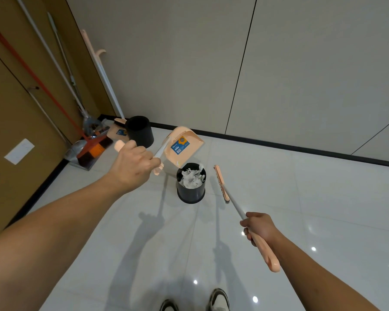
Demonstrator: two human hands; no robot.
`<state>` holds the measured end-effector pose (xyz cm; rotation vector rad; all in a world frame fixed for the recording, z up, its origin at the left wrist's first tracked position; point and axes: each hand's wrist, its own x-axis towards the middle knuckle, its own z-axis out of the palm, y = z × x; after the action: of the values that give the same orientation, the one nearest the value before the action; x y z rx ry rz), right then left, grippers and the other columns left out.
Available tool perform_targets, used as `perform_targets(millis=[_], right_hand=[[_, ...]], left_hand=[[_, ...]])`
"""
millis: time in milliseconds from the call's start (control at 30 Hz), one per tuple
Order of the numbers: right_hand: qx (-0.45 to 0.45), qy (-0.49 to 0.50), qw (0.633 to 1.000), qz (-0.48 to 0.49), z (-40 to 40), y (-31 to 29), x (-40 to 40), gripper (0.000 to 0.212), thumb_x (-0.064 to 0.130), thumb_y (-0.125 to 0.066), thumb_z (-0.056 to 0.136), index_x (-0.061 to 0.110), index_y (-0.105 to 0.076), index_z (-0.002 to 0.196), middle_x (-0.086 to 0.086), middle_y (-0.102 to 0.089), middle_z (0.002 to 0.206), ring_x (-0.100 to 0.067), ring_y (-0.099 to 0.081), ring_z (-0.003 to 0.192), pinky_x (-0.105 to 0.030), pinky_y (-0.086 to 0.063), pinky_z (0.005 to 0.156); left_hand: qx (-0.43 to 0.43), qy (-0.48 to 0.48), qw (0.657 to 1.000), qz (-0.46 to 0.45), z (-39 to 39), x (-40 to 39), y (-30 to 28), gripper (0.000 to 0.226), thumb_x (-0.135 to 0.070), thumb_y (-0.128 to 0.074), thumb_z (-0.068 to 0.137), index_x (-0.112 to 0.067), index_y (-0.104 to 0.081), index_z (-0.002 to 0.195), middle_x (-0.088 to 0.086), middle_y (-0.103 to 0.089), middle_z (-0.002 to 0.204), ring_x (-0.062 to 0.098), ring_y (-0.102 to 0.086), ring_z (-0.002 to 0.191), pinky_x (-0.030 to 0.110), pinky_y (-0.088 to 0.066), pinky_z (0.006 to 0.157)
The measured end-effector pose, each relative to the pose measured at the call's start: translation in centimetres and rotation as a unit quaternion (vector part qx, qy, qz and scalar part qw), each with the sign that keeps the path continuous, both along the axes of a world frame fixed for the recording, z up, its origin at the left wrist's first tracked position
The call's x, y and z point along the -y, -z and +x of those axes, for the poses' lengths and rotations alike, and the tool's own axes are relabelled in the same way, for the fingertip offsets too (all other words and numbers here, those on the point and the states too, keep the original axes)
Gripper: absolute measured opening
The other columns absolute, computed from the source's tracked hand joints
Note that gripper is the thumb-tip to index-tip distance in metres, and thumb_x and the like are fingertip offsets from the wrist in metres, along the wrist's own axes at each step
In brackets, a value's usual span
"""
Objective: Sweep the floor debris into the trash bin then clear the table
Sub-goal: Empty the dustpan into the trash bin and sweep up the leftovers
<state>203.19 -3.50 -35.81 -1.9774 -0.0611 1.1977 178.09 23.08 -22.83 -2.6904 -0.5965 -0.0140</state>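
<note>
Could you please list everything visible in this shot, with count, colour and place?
Peach plastic dustpan: one, blue label, tilted above the nearer bin, held by its handle.
Black round trash bin: one, on the floor at centre, holding white crumpled paper.
Second black round bin: one, by the wall behind the left hand.
Peach long-handled broom: one, right of the nearer bin.
Spare brooms, mops and dustpans: several, red, grey and peach, leaning in the left corner.
White glossy tiled floor: one, underfoot.
Shoes: two, bottom edge.
Hands: left hand grips the dustpan handle; right hand grips the broom handle.
</note>
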Motion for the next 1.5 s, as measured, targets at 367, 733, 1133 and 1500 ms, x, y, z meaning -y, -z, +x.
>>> perform_targets(millis=[367,733,1133,1500], right_hand=[[0.003,-0.029,0.999,-0.013,0.0,0.9,-3.5,0.007,-0.005,-0.062,0.081,0.002,-0.061,0.082,-0.013,-0.049,0.053,-0.023,-0.044,0.035,-0.021,-0.035,0.038],[0.017,-0.054,0.998,-0.023,0.5,1.4,-5.5,0.007,-0.003,-0.062,0.08,0.002,-0.06,0.077,-0.011,-0.048,0.05,-0.022,-0.044,0.035,-0.021,-0.036,0.038],[0.007,-0.177,0.981,-0.074,13.6,5.7,-9.7,0.008,-0.005,-0.065,0.077,-0.002,-0.059,0.074,-0.011,-0.051,0.049,-0.02,-0.046,0.032,-0.02,-0.038,0.037],[-0.038,-0.267,0.958,-0.1,25.0,7.1,-12.2,0.01,-0.009,-0.063,0.08,-0.002,-0.059,0.073,-0.011,-0.052,0.052,-0.017,-0.045,0.032,-0.018,-0.036,0.035]], left_hand=[[-0.013,0.0,1.0,0.021,-1.6,-2.4,0.0,0.017,-0.008,-0.072,0.08,-0.017,-0.073,0.094,0.001,-0.061,0.066,0.021,-0.051,0.061,0.034,-0.02,0.063],[0.144,-0.118,0.982,-0.033,-3.3,-4.3,1.0,0.02,-0.007,-0.085,0.064,-0.016,-0.076,0.08,0.002,-0.062,0.059,0.024,-0.056,0.056,0.032,-0.025,0.062],[0.224,-0.442,0.864,-0.089,1.7,-2.8,6.9,0.005,-0.019,-0.066,0.084,-0.018,-0.068,0.08,0.004,-0.057,0.059,0.029,-0.053,0.052,0.029,-0.044,0.051],[0.179,-0.654,0.727,-0.109,10.3,5.6,9.8,0.014,-0.036,-0.06,0.085,-0.024,-0.066,0.083,0.0,-0.051,0.059,0.029,-0.047,0.057,0.029,-0.039,0.057]])
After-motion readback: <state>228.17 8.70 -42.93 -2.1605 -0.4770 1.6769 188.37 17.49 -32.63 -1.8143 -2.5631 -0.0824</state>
